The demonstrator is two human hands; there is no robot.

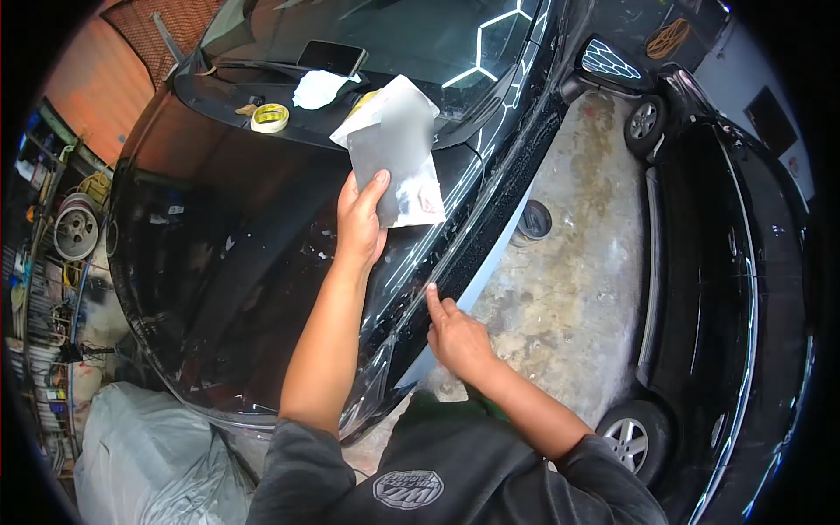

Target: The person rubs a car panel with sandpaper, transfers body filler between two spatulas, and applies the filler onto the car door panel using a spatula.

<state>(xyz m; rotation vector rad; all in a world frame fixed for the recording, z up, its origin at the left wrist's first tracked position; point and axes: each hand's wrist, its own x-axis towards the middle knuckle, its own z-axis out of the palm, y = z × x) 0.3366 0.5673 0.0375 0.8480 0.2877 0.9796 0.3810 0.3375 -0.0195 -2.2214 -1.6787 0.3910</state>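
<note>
Left hand point(360, 217), head view, clamped on near edge of grey sheet point(371, 159), above black hood point(227, 236); sheet looks light, thin, creasable; best held by edge; right hand point(459, 339) seemingly empty, index out, others curled.

Lettering point(407, 484) on the shirt badge point(408, 500) seems too blurred to read.

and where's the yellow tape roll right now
In the head view, the tape roll lies left of centre near the top, near the base of the windshield, just left of the crumpled white piece.
</note>
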